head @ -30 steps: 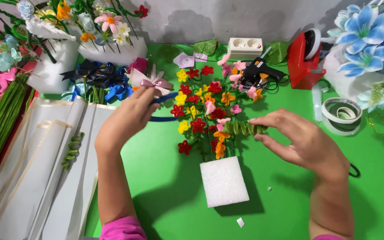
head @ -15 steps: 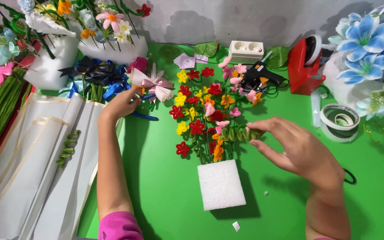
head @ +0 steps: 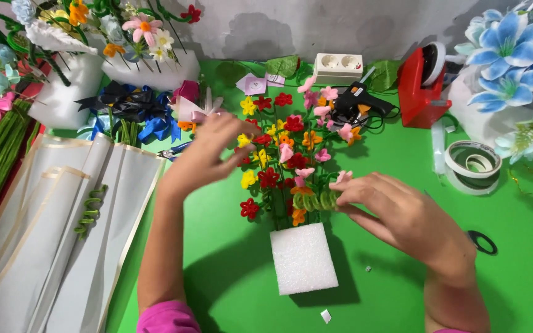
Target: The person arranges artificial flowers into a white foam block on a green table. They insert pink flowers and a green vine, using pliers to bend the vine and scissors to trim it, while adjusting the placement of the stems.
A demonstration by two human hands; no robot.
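The right hand (head: pixel 411 213) is pinching a green coiled stem (head: pixel 313 200) in closed fingers beside the small flower bouquet (head: pixel 285 160) standing in a white foam block (head: pixel 302 258). The left hand (head: pixel 214 154) is hovering, fingers loosely curled and empty, at the blossoms.

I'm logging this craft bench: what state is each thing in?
left hand: raised, fingers curled over the flowers
right hand: pinching the green coil
flower arrangement: stems stuck in the foam block, lying flat
glue gun: lying down, unheld
tape roll: flat on the table
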